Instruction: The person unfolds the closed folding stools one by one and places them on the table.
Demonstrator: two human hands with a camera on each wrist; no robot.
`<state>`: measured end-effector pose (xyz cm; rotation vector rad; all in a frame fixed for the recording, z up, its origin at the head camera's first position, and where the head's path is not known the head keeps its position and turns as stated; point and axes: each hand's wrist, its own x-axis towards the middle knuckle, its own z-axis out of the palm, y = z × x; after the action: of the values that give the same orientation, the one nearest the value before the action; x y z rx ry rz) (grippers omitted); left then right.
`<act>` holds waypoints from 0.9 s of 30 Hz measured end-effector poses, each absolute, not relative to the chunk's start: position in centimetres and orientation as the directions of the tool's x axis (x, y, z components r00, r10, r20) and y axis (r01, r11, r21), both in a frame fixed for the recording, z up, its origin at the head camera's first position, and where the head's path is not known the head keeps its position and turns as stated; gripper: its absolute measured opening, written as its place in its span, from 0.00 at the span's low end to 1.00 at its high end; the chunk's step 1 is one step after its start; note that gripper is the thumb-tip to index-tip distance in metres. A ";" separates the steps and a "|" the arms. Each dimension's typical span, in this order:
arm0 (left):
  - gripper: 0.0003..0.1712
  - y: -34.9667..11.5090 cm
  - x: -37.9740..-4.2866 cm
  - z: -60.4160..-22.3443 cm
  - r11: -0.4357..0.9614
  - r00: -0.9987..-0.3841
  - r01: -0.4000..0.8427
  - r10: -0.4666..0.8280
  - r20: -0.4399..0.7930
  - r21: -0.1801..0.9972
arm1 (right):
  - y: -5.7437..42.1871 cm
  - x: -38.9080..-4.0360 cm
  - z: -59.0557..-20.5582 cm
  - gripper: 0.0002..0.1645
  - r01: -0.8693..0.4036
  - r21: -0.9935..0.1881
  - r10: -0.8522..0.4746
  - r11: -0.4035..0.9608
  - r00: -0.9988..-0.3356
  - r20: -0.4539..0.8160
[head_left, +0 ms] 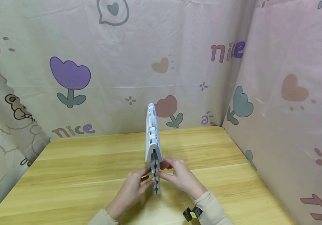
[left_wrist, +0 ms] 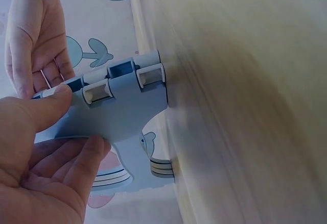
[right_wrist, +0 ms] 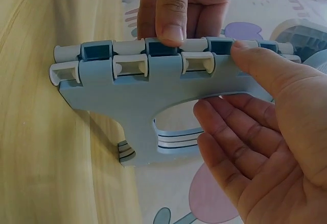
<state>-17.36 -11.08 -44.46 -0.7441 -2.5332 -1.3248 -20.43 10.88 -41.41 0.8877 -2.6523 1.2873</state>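
A pale blue and white folding plastic stool (head_left: 153,137) stands on edge, its narrow hinged side facing me. Its upper panels lean slightly apart, while the lower leg panels lie close together. My left hand (head_left: 131,189) holds the left lower panel, thumb against the hinge row and fingers at the cutout below it. From the other side, my right hand (head_left: 183,179) grips the right lower panel the same way. Up close in the right wrist view, the blue leg panel (right_wrist: 138,101) shows alternating white and blue hinge knuckles (right_wrist: 130,66) and a striped foot.
The stool stands on a light wood-grain table (head_left: 79,168). Behind it and to the right hangs a printed curtain (head_left: 121,68) with flowers and hearts. A black strap device with a yellow mark (head_left: 192,214) sits at my right wrist.
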 end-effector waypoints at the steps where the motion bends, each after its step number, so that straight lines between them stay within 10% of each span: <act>1: 0.35 -11.1 -17.4 -44.5 0.476 -0.857 0.512 0.344 0.385 0.715 | 10.9 -20.4 -41.4 0.21 -0.523 -0.701 -0.470 0.486 -0.832 0.294; 27: 0.31 -12.0 -17.1 -44.7 0.521 -0.849 0.528 0.330 0.412 0.671 | 12.3 -20.6 -42.0 0.23 -0.534 -0.702 -0.453 0.471 -0.829 0.326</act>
<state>-17.13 -11.97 -44.69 -0.7265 -2.5290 -1.2346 -20.62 12.33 -41.99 0.8791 -2.6124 1.2986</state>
